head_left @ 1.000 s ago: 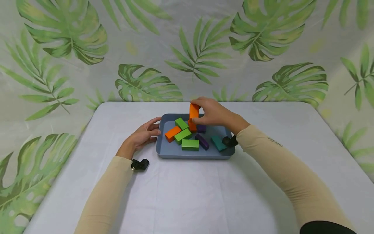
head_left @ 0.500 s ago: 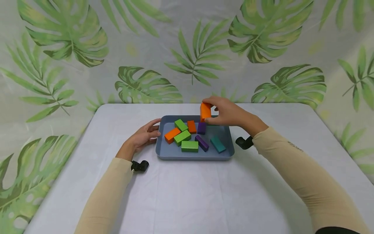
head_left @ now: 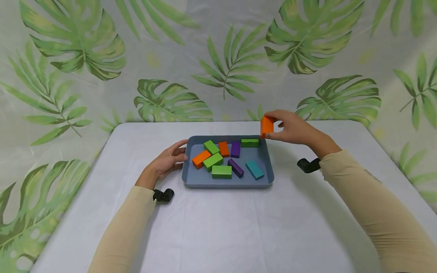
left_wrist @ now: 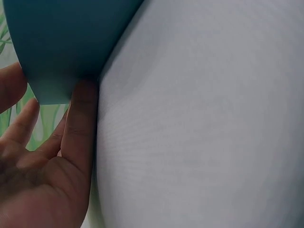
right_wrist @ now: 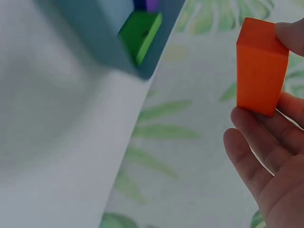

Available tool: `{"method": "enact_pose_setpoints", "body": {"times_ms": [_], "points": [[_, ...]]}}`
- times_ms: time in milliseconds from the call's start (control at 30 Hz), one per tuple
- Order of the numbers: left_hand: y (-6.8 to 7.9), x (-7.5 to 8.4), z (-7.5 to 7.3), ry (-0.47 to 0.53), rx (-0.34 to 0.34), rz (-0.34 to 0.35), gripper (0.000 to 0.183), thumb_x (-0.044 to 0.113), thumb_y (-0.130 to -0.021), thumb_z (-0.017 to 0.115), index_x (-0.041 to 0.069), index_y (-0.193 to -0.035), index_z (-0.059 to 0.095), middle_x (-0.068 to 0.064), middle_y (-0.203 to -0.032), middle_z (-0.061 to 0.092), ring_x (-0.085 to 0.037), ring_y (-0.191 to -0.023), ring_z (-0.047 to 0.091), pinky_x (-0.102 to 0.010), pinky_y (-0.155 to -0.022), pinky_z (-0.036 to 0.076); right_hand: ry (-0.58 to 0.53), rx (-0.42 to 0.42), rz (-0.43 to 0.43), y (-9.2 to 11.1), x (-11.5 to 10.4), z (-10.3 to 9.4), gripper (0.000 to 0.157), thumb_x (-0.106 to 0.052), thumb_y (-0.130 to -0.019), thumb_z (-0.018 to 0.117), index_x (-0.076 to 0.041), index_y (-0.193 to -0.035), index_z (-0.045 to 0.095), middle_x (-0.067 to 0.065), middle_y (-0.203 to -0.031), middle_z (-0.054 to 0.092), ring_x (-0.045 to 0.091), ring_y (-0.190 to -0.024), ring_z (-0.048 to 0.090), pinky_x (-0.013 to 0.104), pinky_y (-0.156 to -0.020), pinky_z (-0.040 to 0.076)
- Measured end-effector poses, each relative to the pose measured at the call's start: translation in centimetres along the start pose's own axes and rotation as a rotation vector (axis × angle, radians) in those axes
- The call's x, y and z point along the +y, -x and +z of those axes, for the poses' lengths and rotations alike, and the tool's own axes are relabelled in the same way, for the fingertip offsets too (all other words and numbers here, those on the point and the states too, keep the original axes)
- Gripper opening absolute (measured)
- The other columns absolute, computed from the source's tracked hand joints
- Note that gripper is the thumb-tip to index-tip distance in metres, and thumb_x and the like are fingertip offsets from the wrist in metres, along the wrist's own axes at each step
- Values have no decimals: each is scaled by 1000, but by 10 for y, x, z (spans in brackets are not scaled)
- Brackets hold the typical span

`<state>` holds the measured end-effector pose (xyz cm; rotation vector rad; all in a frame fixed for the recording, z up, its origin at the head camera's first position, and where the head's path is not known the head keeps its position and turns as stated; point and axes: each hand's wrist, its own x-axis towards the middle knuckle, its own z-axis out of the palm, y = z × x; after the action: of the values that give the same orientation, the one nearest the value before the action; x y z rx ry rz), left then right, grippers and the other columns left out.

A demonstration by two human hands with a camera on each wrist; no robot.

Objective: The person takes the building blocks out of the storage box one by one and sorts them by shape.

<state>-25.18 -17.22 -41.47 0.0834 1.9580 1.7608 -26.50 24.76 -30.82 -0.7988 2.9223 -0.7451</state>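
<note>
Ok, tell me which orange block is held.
The block the right hand pinches; the front orange block and back orange block lie in the tray.

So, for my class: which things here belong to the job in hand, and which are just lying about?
Likely the job:
right hand, holding an orange block
left hand, touching the tray
in the tray: green blocks, two more orange ones, purple blocks, teal block

Likely just surroundings:
white tablecloth
leafy backdrop
wrist cameras
</note>
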Motion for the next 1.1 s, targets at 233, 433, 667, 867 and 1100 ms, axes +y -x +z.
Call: {"method": "enact_pose_setpoints", "body": {"times_ms": [233, 433, 667, 867, 1100], "points": [[-1, 1, -1, -9, 5, 1, 72, 5, -100, 53, 29, -159, 21, -12, -166, 21, -34, -148, 33, -53, -121, 28, 12, -12, 116, 7, 31, -9, 67, -19, -89, 72, 4, -145, 44, 24, -136, 54, 38, -120, 52, 57, -101, 49], [-1, 2, 0, -19, -1, 7, 71, 6, -101, 53, 29, -159, 20, -12, -166, 23, -34, -148, 33, -53, -120, 29, 24, -19, 175, 11, 55, -8, 67, -21, -89, 71, 5, -145, 45, 24, -129, 57, 41, -118, 55, 56, -98, 50], [0, 2, 0, -16, -3, 5, 71, 6, -101, 53, 29, -160, 20, -11, -166, 22, -34, -149, 32, -54, -120, 29, 22, -36, 202, 14, 70, -3, 67, -19, -89, 71, 6, -145, 44, 25, -129, 58, 41, -119, 54, 55, -95, 51], [0, 1, -1, -10, 3, 2, 71, 5, -101, 53, 28, -160, 20, -12, -166, 21, -34, -149, 32, -53, -121, 28, -12, -66, 226, 12, 78, 5, 67, -16, -89, 70, 7, -146, 42, 27, -130, 56, 44, -123, 51, 57, -99, 46], [1, -1, 1, -3, 10, -5, 72, 5, -100, 53, 29, -160, 20, -12, -166, 21, -35, -148, 33, -53, -121, 28, -29, -89, 261, 7, 81, 16, 70, -19, -88, 71, 5, -147, 42, 27, -132, 56, 43, -124, 50, 58, -104, 42]]}}
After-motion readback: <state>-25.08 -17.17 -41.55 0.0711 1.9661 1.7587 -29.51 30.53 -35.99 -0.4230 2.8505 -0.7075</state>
